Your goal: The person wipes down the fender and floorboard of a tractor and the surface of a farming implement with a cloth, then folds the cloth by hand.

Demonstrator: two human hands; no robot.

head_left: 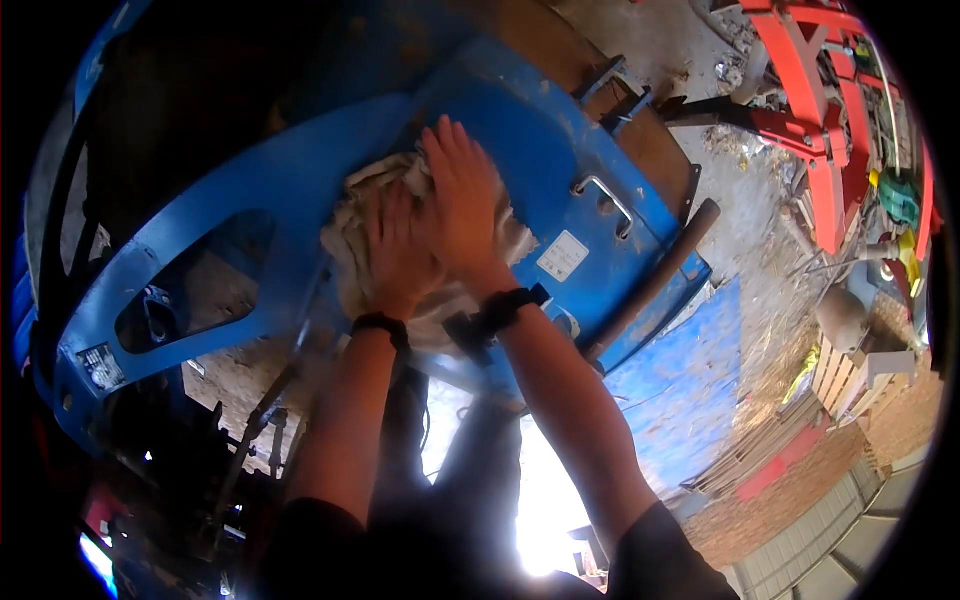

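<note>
A crumpled, dirty beige cloth [347, 235] lies on the blue metal panel [540, 140] of a machine. My left hand [402, 255] rests flat on the cloth, fingers stretched out. Beside it and partly overlapping it, my right hand [464, 205] also lies flat, its fingers pointing up the panel past the cloth's upper edge. Neither hand is closed around anything. Dark bands circle both wrists. To the right of the cloth are a white label [565, 256] and a metal handle [606, 204] on the panel.
A curved blue frame arm [180, 235] with a large opening extends left. A rusty brown bar [655, 280] runs along the panel's right edge. Red machinery [815, 110] stands at upper right, above wooden pallets [835, 375]. Bright glare shows near my legs.
</note>
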